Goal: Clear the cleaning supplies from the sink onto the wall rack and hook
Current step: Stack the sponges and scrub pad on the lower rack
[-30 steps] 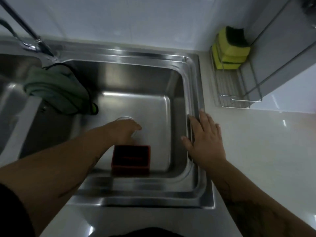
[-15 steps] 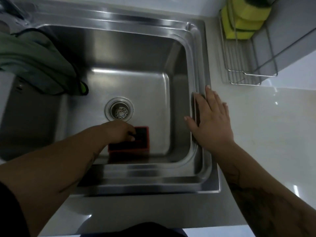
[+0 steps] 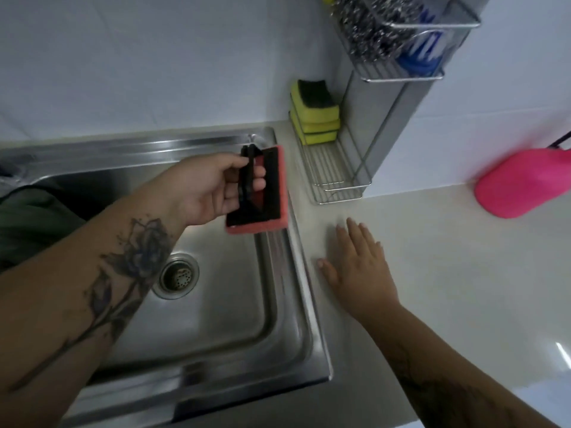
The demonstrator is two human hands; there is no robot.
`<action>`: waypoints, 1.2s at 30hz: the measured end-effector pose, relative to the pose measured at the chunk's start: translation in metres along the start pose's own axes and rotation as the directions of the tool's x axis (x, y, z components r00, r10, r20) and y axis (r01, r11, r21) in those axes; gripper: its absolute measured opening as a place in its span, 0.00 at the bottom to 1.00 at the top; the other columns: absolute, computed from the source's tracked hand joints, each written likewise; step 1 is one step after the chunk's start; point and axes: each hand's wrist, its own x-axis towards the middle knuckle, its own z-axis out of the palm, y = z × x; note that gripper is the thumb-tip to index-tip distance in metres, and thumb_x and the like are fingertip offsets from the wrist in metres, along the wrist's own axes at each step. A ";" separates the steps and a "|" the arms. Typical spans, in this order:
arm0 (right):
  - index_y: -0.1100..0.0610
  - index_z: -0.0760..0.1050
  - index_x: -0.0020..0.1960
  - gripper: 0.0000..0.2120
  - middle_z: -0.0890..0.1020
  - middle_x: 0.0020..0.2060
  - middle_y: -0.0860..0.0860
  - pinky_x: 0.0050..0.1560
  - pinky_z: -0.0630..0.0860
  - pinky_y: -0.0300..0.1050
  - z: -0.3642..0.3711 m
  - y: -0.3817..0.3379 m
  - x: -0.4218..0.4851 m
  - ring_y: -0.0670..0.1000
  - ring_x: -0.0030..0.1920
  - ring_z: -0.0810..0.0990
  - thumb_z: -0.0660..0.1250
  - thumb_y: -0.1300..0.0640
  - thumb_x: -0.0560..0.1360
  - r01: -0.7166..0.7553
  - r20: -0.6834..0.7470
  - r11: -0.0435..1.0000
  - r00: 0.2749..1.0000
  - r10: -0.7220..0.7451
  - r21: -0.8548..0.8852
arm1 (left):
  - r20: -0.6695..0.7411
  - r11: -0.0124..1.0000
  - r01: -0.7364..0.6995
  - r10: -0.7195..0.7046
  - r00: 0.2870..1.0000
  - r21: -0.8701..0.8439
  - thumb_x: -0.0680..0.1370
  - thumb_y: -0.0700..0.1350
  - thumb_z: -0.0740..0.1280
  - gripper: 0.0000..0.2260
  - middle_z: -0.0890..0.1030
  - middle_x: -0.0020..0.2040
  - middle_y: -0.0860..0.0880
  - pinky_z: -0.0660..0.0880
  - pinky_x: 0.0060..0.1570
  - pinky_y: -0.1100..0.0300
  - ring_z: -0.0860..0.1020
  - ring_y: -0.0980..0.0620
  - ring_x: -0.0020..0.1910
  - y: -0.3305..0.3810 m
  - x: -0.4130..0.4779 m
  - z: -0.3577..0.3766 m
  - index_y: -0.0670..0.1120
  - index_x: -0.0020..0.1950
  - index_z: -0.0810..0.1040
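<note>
Left hand closed around the black handle of the red scrub pad, held in the air over the right rim of the sink. Right hand flat and spread on the countertop, holding nothing. Pad probably light, spongy and wet beneath; rigid handle the surest hold. Lower wire rack near, yellow sponges stacked at its back.

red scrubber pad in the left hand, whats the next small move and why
Probably carry the red scrubber pad, gripped by its black handle in the left hand, rightward over the sink rim to the lower wire rack, whose front lies bare before the yellow sponges.
</note>
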 end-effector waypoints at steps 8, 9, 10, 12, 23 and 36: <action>0.49 0.39 0.79 0.35 0.43 0.79 0.48 0.75 0.37 0.53 0.017 0.022 -0.017 0.49 0.77 0.35 0.37 0.33 0.77 0.040 0.082 0.999 0.996 -0.038 -0.026 | 0.040 0.998 -0.057 0.055 0.998 0.042 0.81 0.43 0.61 0.09 0.87 0.39 0.49 0.82 0.34 0.59 0.85 0.55 0.36 0.015 0.027 0.117 0.43 0.57 0.78; 0.49 0.40 0.79 0.35 0.44 0.79 0.49 0.74 0.37 0.53 0.017 0.022 -0.017 0.49 0.77 0.35 0.37 0.32 0.77 0.043 0.077 0.999 0.996 -0.041 -0.023 | 0.030 0.997 -0.051 0.049 0.998 0.060 0.81 0.42 0.61 0.09 0.86 0.39 0.49 0.83 0.37 0.58 0.85 0.55 0.36 0.015 0.034 0.124 0.43 0.57 0.77; 0.50 0.40 0.79 0.35 0.44 0.79 0.49 0.74 0.36 0.52 0.018 0.022 -0.017 0.49 0.77 0.36 0.37 0.32 0.77 0.044 0.071 0.999 0.997 -0.043 -0.020 | 0.016 0.996 -0.047 0.046 0.999 0.080 0.81 0.42 0.61 0.09 0.86 0.39 0.49 0.83 0.38 0.58 0.85 0.55 0.35 0.014 0.041 0.129 0.43 0.58 0.77; 0.50 0.42 0.79 0.35 0.45 0.79 0.49 0.74 0.36 0.53 0.019 0.023 -0.017 0.50 0.77 0.36 0.39 0.33 0.78 0.043 0.066 0.999 0.997 -0.042 -0.017 | -0.015 0.993 -0.040 0.042 0.999 0.112 0.81 0.42 0.61 0.07 0.86 0.40 0.49 0.83 0.36 0.59 0.85 0.55 0.34 0.012 0.054 0.138 0.43 0.56 0.77; 0.50 0.42 0.79 0.35 0.46 0.79 0.49 0.73 0.36 0.54 0.020 0.023 -0.016 0.51 0.77 0.37 0.39 0.33 0.78 0.041 0.074 0.999 0.996 -0.041 0.003 | -0.134 0.993 0.046 -0.031 0.991 0.106 0.83 0.40 0.57 0.07 0.80 0.42 0.46 0.79 0.23 0.61 0.82 0.53 0.27 0.015 0.098 0.159 0.41 0.58 0.71; 0.51 0.42 0.79 0.35 0.44 0.79 0.49 0.74 0.34 0.53 0.018 0.023 -0.016 0.50 0.77 0.35 0.42 0.34 0.78 0.042 0.089 0.999 0.995 -0.041 -0.018 | -0.076 0.368 -0.103 0.441 0.894 0.924 0.80 0.50 0.63 0.17 0.81 0.49 0.43 0.80 0.45 0.47 0.82 0.43 0.44 0.000 0.113 0.146 0.42 0.65 0.68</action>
